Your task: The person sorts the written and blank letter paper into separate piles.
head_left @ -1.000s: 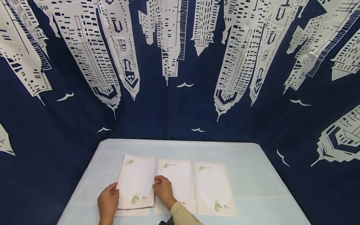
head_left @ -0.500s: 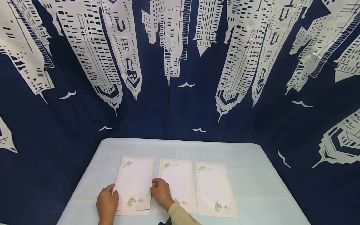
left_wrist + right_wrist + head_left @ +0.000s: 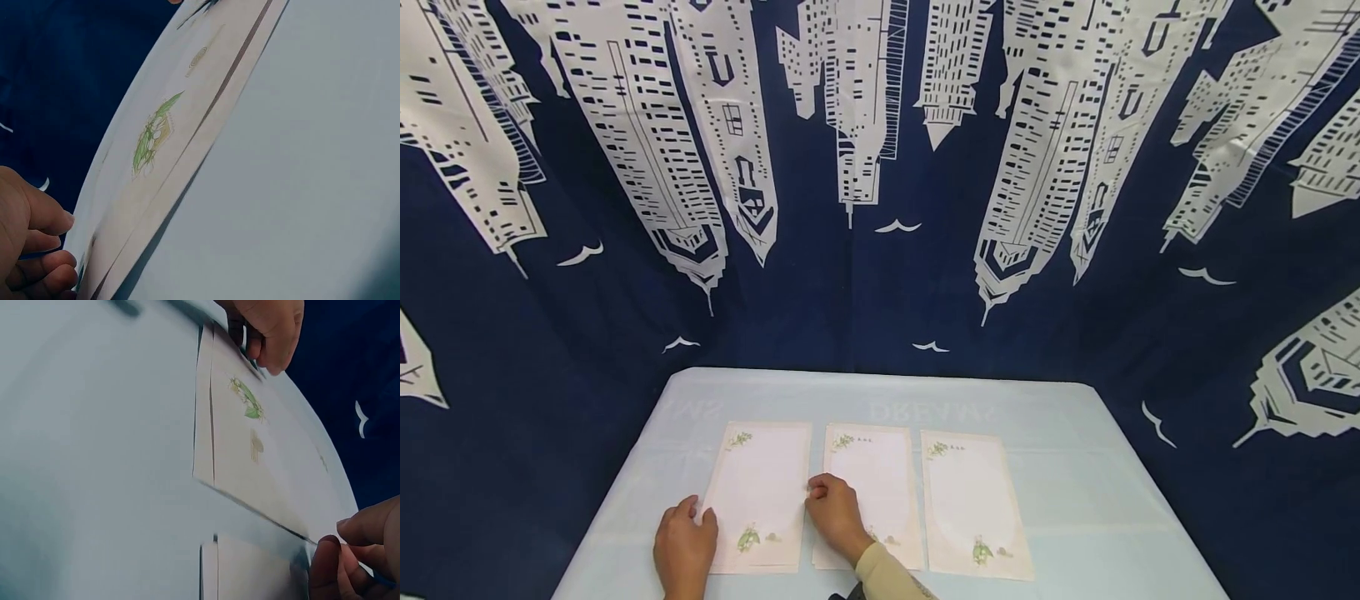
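Several sheets of pale letter paper with green plant prints lie in three groups on the table. At the left group, the top sheet (image 3: 763, 492) lies almost square over the one beneath; a narrow strip of the lower sheet (image 3: 202, 425) shows along its near edge. My left hand (image 3: 685, 546) is at this group's left edge, thumb and fingers apart, fingertips touching the paper's side. My right hand (image 3: 837, 515) has curled fingers and pinches the top sheet's right edge, above the middle sheets (image 3: 883, 475). In the right wrist view that edge casts a thin shadow.
The right-hand sheet (image 3: 973, 500) lies flat, apart from the middle ones. A pale blue cloth covers the table (image 3: 1097, 517). Behind it hangs a dark blue curtain (image 3: 820, 308) printed with white buildings and birds.
The top sheet has come down and slid toward me, covering most of the sheet below. Both hands moved slightly with it, and the left hand's thumb and fingers have spread.
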Tool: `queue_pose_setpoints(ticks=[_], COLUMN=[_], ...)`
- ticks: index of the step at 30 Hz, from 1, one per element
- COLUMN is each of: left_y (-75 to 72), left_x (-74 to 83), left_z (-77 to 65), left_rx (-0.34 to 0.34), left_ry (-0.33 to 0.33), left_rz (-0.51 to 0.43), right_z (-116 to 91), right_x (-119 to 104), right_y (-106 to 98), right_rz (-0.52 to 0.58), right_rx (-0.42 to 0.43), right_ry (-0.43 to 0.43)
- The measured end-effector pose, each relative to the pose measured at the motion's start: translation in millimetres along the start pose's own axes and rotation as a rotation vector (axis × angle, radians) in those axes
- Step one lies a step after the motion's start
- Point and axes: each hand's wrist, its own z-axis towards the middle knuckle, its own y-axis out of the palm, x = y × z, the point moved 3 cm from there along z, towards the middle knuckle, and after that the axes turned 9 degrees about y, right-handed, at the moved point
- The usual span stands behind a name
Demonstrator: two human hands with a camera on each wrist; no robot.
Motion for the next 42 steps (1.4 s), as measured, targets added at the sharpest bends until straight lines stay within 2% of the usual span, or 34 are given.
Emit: queue_pose_setpoints(ticks=[3, 8, 12, 16, 21, 26, 32, 37, 42], left_y=[1.9, 3.8, 7.8, 17.9, 32.1, 43.2, 57.0, 67.4, 75.1], left_x=[5.7, 21.7, 35.7, 47.7, 63.6, 81.3, 100.3, 112.1, 119.4], left_z=[-1.6, -4.6, -8.8, -13.5, -20.2, -28.8, -40.2, -49.3, -56.1], left_rx=[-0.002, 0.007, -0.041, -0.108, -0.161, -0.23, -0.344, -0.416, -0.438], left_ry=[0.022, 0.142, 0.208, 0.229, 0.271, 0.299, 0.318, 0.337, 0.352], left_rz=[-0.028, -0.099, -0.144, -0.174, -0.217, -0.257, -0.263, -0.255, -0.262], right_z=[-3.0, -5.3, -5.4, -6.9, -12.5, -16.4, -18.3, -21.1, -22.2], right_x=[5.6, 15.2, 24.8, 35.6, 49.3, 62.0, 71.2, 76.1, 78.0], right_y=[-13.1, -40.2, -59.9, -77.6, -95.8, -109.8, -124.7, -130.2, -130.5], right_rz=[0.009, 0.01, -0.007, 0.001, 0.018, -0.028, -0.093, -0.142, -0.176], right_rx=[0.03, 0.101, 0.146, 0.164, 0.194, 0.255, 0.323, 0.299, 0.279], right_ry=[-0.005, -0.023, -0.016, 0.027, 0.1, 0.133, 0.141, 0.171, 0.185])
